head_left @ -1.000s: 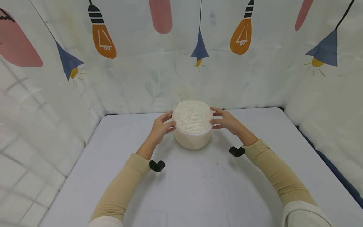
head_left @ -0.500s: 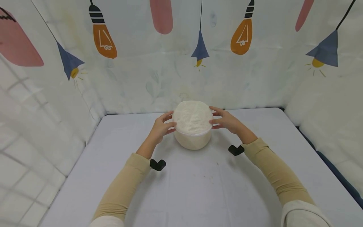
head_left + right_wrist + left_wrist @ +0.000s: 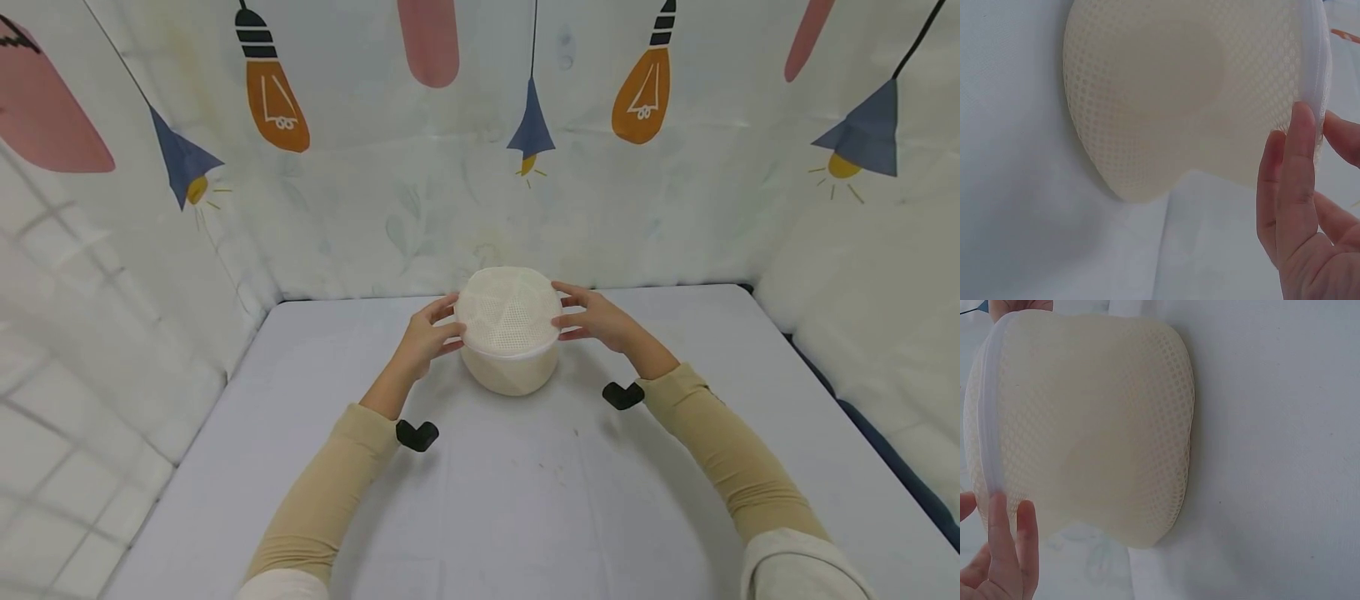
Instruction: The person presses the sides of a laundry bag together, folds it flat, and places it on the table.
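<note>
A round, cream mesh laundry bag stands upright on the white cloth, near its far edge. Around its upper rim runs a white zip band. My left hand holds the rim from the left, fingers spread and fairly straight, with the thumb on the lid side. From the other side my right hand holds the same rim in a like way, its fingertips on the band. The mesh wall sags inward low down in the right wrist view. What is inside the bag is hidden.
A white-covered table spreads out in front of the bag, with a few small specks on it. A printed curtain stands right behind the far edge. Black wrist devices stick out at both sleeve cuffs.
Hardly anything differs. My right hand and forearm have shifted very slightly left; the bag stays where it was, held on both sides.
</note>
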Demonstrator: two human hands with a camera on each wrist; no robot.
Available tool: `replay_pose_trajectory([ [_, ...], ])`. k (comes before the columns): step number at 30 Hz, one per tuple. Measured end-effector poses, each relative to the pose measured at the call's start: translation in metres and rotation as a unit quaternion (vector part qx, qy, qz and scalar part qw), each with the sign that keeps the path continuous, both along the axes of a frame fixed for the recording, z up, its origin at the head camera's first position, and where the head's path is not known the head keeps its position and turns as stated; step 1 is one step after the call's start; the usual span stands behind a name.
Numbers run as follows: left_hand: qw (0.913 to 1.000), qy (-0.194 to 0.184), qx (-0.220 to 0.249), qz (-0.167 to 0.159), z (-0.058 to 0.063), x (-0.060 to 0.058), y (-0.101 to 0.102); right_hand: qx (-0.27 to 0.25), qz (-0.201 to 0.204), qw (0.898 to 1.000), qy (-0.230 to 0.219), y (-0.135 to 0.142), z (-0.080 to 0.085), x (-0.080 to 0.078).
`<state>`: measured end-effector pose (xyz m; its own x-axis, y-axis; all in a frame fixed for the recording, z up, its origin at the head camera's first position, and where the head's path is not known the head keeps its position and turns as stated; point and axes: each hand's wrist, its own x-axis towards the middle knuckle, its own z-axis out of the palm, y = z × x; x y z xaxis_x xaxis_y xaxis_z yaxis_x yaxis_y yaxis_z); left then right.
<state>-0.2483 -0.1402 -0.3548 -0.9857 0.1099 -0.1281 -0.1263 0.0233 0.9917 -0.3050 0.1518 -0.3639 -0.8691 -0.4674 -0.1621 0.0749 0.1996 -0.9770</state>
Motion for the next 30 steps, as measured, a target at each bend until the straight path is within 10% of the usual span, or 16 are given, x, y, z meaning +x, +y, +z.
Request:
replay_pose_trajectory([
  [19,0.9999,-0.009,0.003,-0.006,-0.001,0.001,-0.002,0.000,-0.010,1.000,0.001,-0.002,-0.011,-0.004],
  [30,0.9999,-0.003,0.009,0.009,-0.027,-0.014,-0.005,-0.010,-0.008,1.000,-0.009,-0.002,-0.019,-0.004],
])
